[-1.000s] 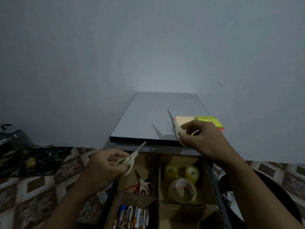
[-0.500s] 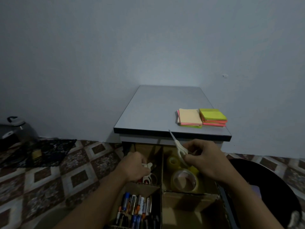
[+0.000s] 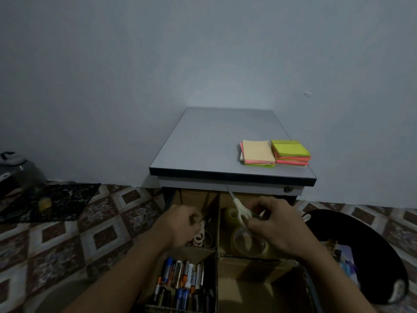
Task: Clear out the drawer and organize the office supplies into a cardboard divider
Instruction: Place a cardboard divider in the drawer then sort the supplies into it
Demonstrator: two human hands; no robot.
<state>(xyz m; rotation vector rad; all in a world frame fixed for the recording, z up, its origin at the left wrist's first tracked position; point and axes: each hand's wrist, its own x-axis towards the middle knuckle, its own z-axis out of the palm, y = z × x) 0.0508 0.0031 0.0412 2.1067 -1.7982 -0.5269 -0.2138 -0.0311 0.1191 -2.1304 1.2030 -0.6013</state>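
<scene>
The open drawer holds a cardboard divider point(image 3: 218, 224) with several compartments. My left hand point(image 3: 180, 224) is down in the far left compartment, fingers closed on white scissors point(image 3: 199, 236) whose handles show below my fingers. My right hand point(image 3: 274, 222) hovers over the far right compartment and grips a second pair of white scissors point(image 3: 238, 210), blade pointing up and away. Under that hand lie rolls of clear tape point(image 3: 248, 242). Batteries point(image 3: 182, 279) fill the near left compartment. The near right compartment point(image 3: 259, 290) looks bare.
Two stacks of coloured sticky notes point(image 3: 274, 152) rest on the grey cabinet top point(image 3: 209, 150) above the drawer. A black round object point(image 3: 361, 256) sits on the floor to the right. A dark mat point(image 3: 49, 199) and a metal pot point(image 3: 20, 170) are at far left.
Both hands came down from the cabinet top's edge to the drawer. The left hand lowered its scissors into the far left compartment; the right brought its scissors over the tape compartment.
</scene>
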